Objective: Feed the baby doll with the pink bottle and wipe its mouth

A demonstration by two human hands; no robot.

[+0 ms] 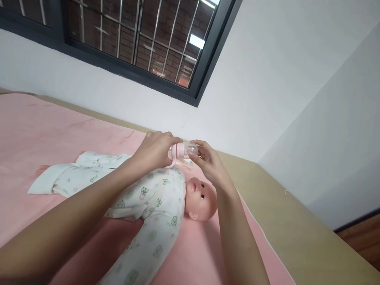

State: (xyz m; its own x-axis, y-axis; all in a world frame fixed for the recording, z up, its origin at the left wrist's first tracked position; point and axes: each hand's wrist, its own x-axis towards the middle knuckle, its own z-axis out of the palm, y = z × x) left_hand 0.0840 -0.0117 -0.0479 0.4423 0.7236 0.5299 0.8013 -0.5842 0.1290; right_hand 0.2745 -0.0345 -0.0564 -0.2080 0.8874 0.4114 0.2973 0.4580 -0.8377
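A baby bottle point(179, 151) with a pink collar and a clear cap lies sideways between my hands, above the doll's chest. My left hand point(158, 148) is closed round the bottle's body, most of which its fingers hide. At the other end, the thumb and fingers of my right hand point(207, 160) grip the clear cap point(190, 149). Below them a baby doll point(202, 200) lies on its back in white pyjamas point(162, 194) printed with small green bears. Its head is beside my right wrist.
A pink mat point(35, 134) covers much of the wooden table point(267, 206). Behind the table stands a white wall point(252, 79) with a dark-framed, barred window point(139, 35). Something small and pale point(186, 163) lies partly hidden beneath the bottle.
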